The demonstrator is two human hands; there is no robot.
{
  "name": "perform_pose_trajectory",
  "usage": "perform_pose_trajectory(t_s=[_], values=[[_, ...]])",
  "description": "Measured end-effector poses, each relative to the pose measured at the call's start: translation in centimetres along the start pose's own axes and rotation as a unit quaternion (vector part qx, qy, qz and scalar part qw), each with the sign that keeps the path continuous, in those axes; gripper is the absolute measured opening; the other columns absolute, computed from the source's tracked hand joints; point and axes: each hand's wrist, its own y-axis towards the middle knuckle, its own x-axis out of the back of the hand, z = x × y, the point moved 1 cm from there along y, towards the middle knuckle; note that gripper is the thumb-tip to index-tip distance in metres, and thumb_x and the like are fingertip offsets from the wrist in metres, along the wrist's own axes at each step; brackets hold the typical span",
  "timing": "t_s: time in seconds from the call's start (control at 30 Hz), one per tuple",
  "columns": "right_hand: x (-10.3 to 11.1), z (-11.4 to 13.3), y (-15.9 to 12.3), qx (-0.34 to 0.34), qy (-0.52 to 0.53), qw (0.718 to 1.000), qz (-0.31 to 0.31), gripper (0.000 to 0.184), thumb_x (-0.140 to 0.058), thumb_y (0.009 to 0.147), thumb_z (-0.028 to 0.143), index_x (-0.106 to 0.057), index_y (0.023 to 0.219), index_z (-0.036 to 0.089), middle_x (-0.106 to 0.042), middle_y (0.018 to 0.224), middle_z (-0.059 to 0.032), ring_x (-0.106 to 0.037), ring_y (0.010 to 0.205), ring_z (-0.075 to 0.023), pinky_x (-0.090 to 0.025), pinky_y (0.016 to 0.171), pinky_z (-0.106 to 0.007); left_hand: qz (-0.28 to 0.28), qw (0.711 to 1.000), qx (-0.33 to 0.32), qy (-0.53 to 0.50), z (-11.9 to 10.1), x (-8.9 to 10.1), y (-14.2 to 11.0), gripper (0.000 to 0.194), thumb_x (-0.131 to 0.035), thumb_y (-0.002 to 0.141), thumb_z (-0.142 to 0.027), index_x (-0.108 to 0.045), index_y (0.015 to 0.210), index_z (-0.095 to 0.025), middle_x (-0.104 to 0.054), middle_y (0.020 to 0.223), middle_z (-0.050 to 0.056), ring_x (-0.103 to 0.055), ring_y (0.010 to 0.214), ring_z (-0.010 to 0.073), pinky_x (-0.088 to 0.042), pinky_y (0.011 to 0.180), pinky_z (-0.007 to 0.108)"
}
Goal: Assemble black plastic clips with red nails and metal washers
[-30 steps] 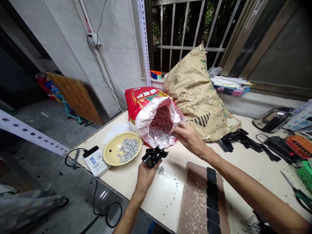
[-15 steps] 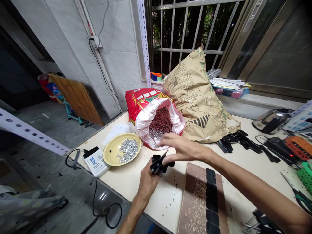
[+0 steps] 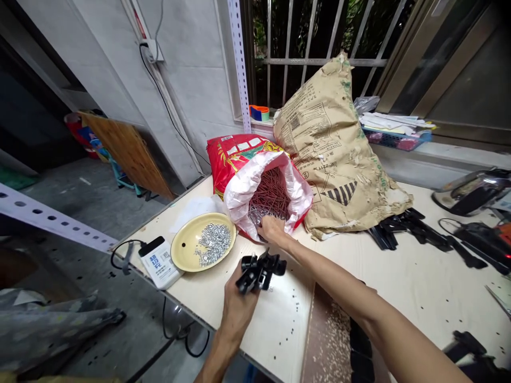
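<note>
My left hand (image 3: 238, 298) is closed around a cluster of black plastic brackets (image 3: 261, 271), held up over the table's front edge. My right hand (image 3: 273, 230) reaches into the mouth of a red-and-white bag (image 3: 239, 186), its fingers curled down at the near rim. Inside that bag lie many long brown-red rods (image 3: 273, 191), with silver metal pins (image 3: 257, 214) at the front by my fingertips. The fingertips are partly hidden, so what they pinch cannot be made out. Left of the bag sits a yellow oval dish (image 3: 184, 255) holding small silver metal pieces (image 3: 214, 242).
A large brown paper sack (image 3: 331, 143) leans by the window. A white power bank-like box (image 3: 162, 266) is at the left edge. Black parts (image 3: 415, 231) lie at right, near a kettle (image 3: 467, 194). A brown board (image 3: 327, 340) with black pads is under my right arm.
My right hand has moved from the black brackets in my left hand up into the bag's mouth. My left hand still holds the brackets, a little lower. The view has shifted slightly.
</note>
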Motion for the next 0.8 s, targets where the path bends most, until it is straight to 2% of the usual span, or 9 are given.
perform_pose_trajectory(t_s=[0.17, 0.27, 0.33, 0.4, 0.47, 0.5, 0.57, 0.63, 0.8], values=[[2.2, -1.4, -0.1, 0.011, -0.013, 0.999, 0.041, 0.008, -0.061, 0.070, 0.012, -0.067, 0.075, 0.013, -0.069, 0.080, -0.0129, -0.065, 0.076, -0.0231, -0.045, 0.060, -0.029, 0.036, 0.998, 0.050, -0.018, -0.8, -0.7, 1.6, 0.032, -0.068, 0.067, -0.034, -0.063, 0.091, -0.015, -0.071, 0.083, 0.006, -0.065, 0.081, 0.0244, -0.051, 0.074, 0.032], [4.2, -3.5, -1.3, 0.023, -0.015, 0.999, 0.041, 0.011, -0.061, 0.065, 0.007, -0.066, 0.071, 0.014, -0.067, 0.073, -0.0096, -0.063, 0.071, -0.0214, -0.044, 0.058, -0.028, 0.055, 0.995, 0.077, -0.034, -1.9, -1.0, 2.3, 0.034, -0.070, 0.065, -0.041, -0.064, 0.086, -0.014, -0.069, 0.075, 0.005, -0.064, 0.077, 0.0235, -0.049, 0.068, 0.031], [5.9, -4.8, -2.6, 0.034, -0.007, 0.999, 0.024, 0.018, -0.059, 0.066, 0.006, -0.065, 0.080, 0.015, -0.066, 0.073, -0.0068, -0.061, 0.068, -0.0184, -0.043, 0.058, -0.026, 0.075, 0.990, 0.098, -0.069, -2.4, -1.3, 2.5, 0.035, -0.070, 0.065, -0.043, -0.063, 0.082, -0.013, -0.064, 0.068, 0.003, -0.062, 0.068, 0.0209, -0.047, 0.062, 0.029], [7.9, -5.7, -4.2, 0.068, 0.039, 0.997, -0.017, 0.035, -0.054, 0.072, 0.007, -0.059, 0.106, 0.015, -0.065, 0.073, -0.0022, -0.059, 0.066, -0.0138, -0.042, 0.058, -0.023, 0.096, 0.982, 0.117, -0.116, -2.6, -1.7, 2.5, 0.037, -0.072, 0.063, -0.042, -0.062, 0.082, -0.012, -0.062, 0.066, 0.002, -0.059, 0.062, 0.0178, -0.046, 0.059, 0.027], [9.9, -5.9, -6.0, 0.137, 0.156, 0.975, -0.080, 0.051, -0.050, 0.078, 0.011, -0.042, 0.128, 0.017, -0.061, 0.071, 0.0027, -0.056, 0.061, -0.0104, -0.042, 0.058, -0.021, 0.111, 0.976, 0.121, -0.146, -2.6, -2.4, 2.4, 0.040, -0.074, 0.061, -0.040, -0.062, 0.085, -0.012, -0.062, 0.069, 0.002, -0.058, 0.061, 0.0158, -0.047, 0.060, 0.027], [10.7, -5.8, -6.9, 0.176, 0.232, 0.950, -0.109, 0.053, -0.050, 0.081, 0.014, -0.037, 0.132, 0.017, -0.060, 0.070, 0.0041, -0.055, 0.060, -0.0097, -0.043, 0.058, -0.021, 0.120, 0.974, 0.122, -0.150, -2.6, -2.8, 2.3, 0.041, -0.075, 0.060, -0.040, -0.061, 0.085, -0.011, -0.062, 0.070, 0.002, -0.057, 0.061, 0.0152, -0.047, 0.060, 0.027], [11.9, -5.2, -8.7, 0.232, 0.370, 0.887, -0.148, 0.049, -0.052, 0.083, 0.021, -0.037, 0.130, 0.019, -0.058, 0.070, 0.0044, -0.054, 0.060, -0.0096, -0.044, 0.059, -0.021, 0.141, 0.971, 0.122, -0.152, -2.7, -3.5, 2.1, 0.041, -0.076, 0.059, -0.040, -0.061, 0.085, -0.011, -0.061, 0.069, 0.002, -0.057, 0.060, 0.0145, -0.047, 0.059, 0.026], [12.2, -4.4, -10.2, 0.246, 0.434, 0.852, -0.160, 0.040, -0.053, 0.086, 0.025, -0.042, 0.123, 0.020, -0.059, 0.074, 0.0027, -0.056, 0.063, -0.0101, -0.045, 0.060, -0.022, 0.168, 0.965, 0.130, -0.152, -3.1, -4.1, 1.8, 0.041, -0.075, 0.060, -0.040, -0.062, 0.085, -0.011, -0.061, 0.067, 0.002, -0.057, 0.058, 0.0141, -0.046, 0.058, 0.026], [11.3, -3.2, -12.4, 0.254, 0.425, 0.844, -0.203, 0.023, -0.056, 0.086, 0.030, -0.055, 0.106, 0.020, -0.061, 0.083, -0.0007, -0.059, 0.074, -0.0120, -0.048, 0.066, -0.024, 0.205, 0.959, 0.121, -0.154, -4.8, -5.2, 1.1, 0.044, -0.076, 0.060, -0.037, -0.064, 0.094, -0.011, -0.062, 0.069, 0.002, -0.057, 0.058, 0.0144, -0.047, 0.058, 0.028]])
